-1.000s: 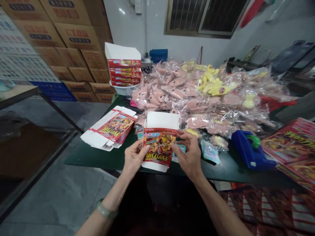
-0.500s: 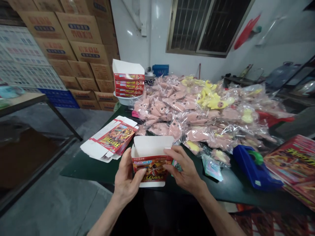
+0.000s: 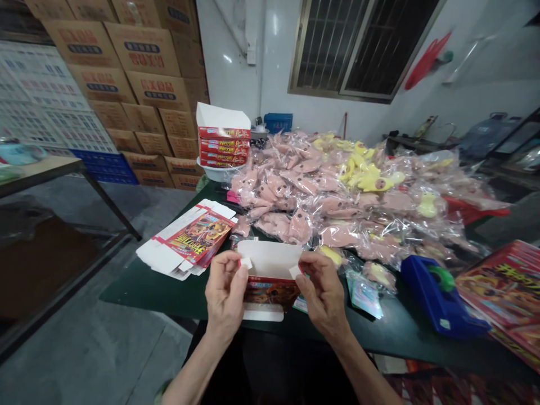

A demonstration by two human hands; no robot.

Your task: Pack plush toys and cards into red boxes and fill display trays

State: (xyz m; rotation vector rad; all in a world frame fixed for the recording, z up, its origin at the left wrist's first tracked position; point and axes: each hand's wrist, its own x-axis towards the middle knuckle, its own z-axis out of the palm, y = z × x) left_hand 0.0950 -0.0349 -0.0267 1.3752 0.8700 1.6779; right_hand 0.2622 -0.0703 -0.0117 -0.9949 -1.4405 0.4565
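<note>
A small red printed box with a raised white lid flap is held between both hands at the front of the dark green table. My left hand pinches the small white side flap at the box's left corner. At the right corner, my right hand pinches the matching flap. A lower white flap sticks out toward me. Flat unfolded cartons lie in a pile to the left. Beside my right hand are shiny cards.
Many bagged pink plush toys and yellow ones cover the green table. Stacked red boxes stand behind. A blue tape dispenser and red printed packages sit at the right.
Both hands have moved from the box's printed front up to its top corner flaps. The box has tilted, so its inside shows more and its front less.
</note>
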